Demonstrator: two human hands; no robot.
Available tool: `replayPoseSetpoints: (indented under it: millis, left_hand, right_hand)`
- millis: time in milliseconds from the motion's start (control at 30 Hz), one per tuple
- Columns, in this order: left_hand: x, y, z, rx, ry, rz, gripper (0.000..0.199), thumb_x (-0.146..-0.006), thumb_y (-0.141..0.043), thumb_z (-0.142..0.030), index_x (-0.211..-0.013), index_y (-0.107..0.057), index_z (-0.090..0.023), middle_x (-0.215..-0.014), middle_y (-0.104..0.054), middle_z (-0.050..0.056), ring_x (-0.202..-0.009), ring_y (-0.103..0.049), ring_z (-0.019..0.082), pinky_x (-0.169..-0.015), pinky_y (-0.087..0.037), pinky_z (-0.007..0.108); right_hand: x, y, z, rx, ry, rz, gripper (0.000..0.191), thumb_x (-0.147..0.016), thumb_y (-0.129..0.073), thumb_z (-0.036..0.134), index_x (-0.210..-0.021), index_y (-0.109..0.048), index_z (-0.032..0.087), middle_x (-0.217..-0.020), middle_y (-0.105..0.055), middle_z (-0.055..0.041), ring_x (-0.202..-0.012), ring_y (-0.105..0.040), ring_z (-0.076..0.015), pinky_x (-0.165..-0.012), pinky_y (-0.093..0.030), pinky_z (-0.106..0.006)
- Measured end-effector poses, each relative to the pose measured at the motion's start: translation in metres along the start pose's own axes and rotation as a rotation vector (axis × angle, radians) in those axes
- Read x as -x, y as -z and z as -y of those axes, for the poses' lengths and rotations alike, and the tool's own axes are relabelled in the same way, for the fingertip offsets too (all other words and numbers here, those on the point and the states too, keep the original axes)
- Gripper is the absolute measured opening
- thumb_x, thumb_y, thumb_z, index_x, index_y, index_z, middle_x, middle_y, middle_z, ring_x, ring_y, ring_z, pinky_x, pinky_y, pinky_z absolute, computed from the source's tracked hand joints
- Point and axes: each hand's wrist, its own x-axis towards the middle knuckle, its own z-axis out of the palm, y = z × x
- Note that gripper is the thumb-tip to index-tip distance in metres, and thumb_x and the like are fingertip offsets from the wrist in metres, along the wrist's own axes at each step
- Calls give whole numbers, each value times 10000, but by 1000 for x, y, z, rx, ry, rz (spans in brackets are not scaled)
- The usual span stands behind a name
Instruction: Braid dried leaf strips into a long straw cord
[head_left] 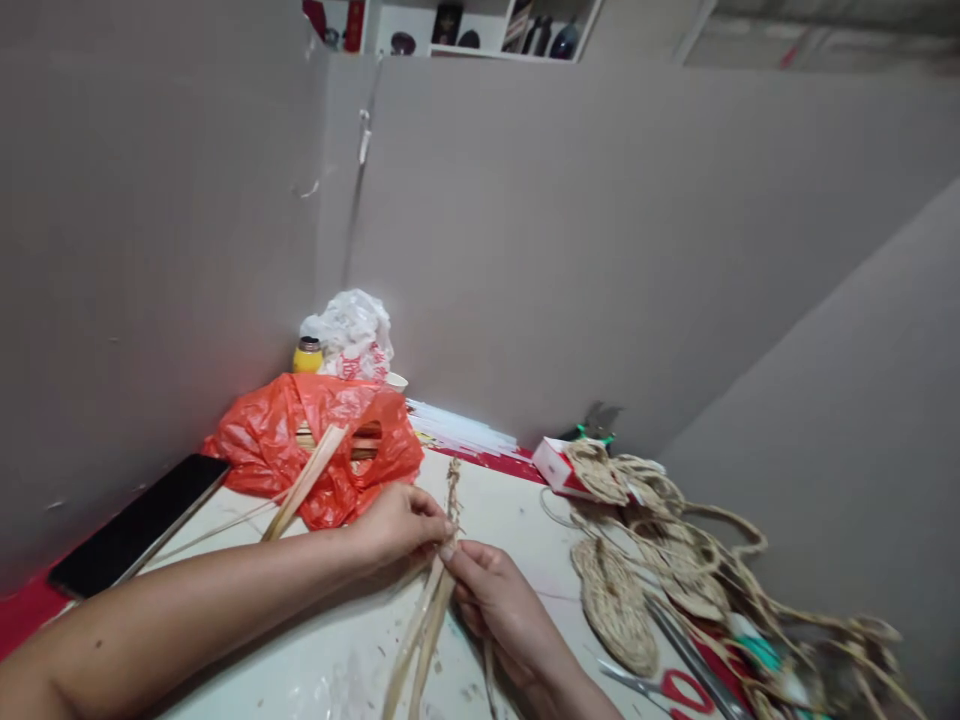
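Observation:
A narrow straw braid (453, 487) points away from me over the white board, with loose flat straw strips (426, 645) trailing from its near end. My left hand (401, 522) pinches the braid's left side between thumb and fingertips. Just below and to the right, my right hand (491, 590) grips the strips where they meet the braid, thumb on top and fingers curled beneath. The two sets of fingertips almost touch. Beyond my left hand, a bundle of dry straw strips (311, 475) leans out of a red plastic bag (259, 430).
A black phone (142, 525) lies at the left. To the right are a woven straw sole (615, 605), coiled straw rope (739, 575), red-handled scissors (679, 690) and a small box (553, 465). A yellow jar (307, 355) and white plastic bag (349, 325) stand by the grey wall.

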Motion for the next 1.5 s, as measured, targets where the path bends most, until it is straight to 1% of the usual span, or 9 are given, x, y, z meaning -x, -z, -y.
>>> replayPoseSetpoints:
  millis: [233, 433, 500, 600, 667, 867, 1033, 1300, 1500]
  left_hand:
    - [-4, 1, 6, 189, 28, 5, 219, -585, -705, -286, -645, -551, -142, -448, -497, -56, -407, -408, 58, -449, -316, 189]
    - [-2, 9, -8, 343, 134, -163, 140, -672, -590, -185, -708, -456, -164, -725, -640, 38, -582, -589, 108, -556, -448, 219]
    - [-1, 14, -14, 370, 161, -187, 117, -705, -545, -202, -715, -432, -175, -672, -607, 19, -552, -577, 108, -520, -436, 215]
    - [1, 16, -17, 393, 175, -99, 146, -709, -523, -237, -695, -384, -195, -539, -454, -71, -371, -353, 40, -379, -230, 157]
    - [2, 14, -13, 319, 158, -33, 153, -693, -531, -256, -690, -390, -196, -511, -402, -91, -355, -239, 26, -376, -135, 167]
    - [3, 5, 5, -57, -13, 6, 116, -669, -530, -270, -677, -481, -165, -552, -523, -38, -521, -435, 80, -509, -308, 200]
    - [5, 3, 10, -37, 26, 163, 118, -723, -479, -298, -743, -423, -197, -542, -519, -60, -469, -439, 83, -491, -307, 204]
    - [2, 6, 9, -30, -13, 195, 168, -685, -569, -302, -762, -498, -170, -532, -554, -47, -449, -373, 68, -448, -230, 194]
    - [2, 14, 4, -167, -77, 247, 234, -725, -559, -334, -640, -616, -123, -606, -608, 10, -559, -480, 98, -552, -343, 202]
  right_hand:
    - [-3, 4, -1, -43, -16, 52, 373, -730, -657, 483, -636, -503, 157, -417, -306, 111, -342, -156, -20, -346, -85, -196]
    - [-1, 7, -2, -76, -54, 34, 364, -717, -668, 476, -744, -599, 119, -400, -305, 117, -336, -157, -20, -342, -83, -188]
    - [0, 6, 0, -86, -80, 25, 388, -695, -685, 487, -759, -611, 111, -395, -297, 121, -337, -154, -17, -343, -81, -183]
    - [2, 6, 2, -110, -108, 33, 402, -677, -703, 497, -758, -608, 115, -398, -292, 123, -344, -153, -14, -347, -82, -175]
    - [2, 7, 3, -129, -115, 53, 395, -685, -705, 494, -763, -605, 120, -404, -274, 127, -351, -143, -14, -349, -81, -171]
    - [1, 9, 2, -151, -123, 86, 372, -715, -700, 477, -775, -603, 123, -420, -255, 128, -363, -141, -15, -355, -83, -166]
    - [1, 8, 3, -141, -107, 110, 367, -726, -691, 483, -745, -590, 131, -419, -274, 120, -360, -157, -20, -354, -91, -172]
    - [1, 16, -1, -72, -70, 182, 358, -826, -593, 473, -839, -620, 116, -439, -265, 117, -369, -129, -27, -369, -75, -188]
    - [3, 16, 0, -91, -61, 213, 367, -863, -527, 476, -851, -604, 118, -471, -295, 101, -386, -146, -38, -381, -103, -195]
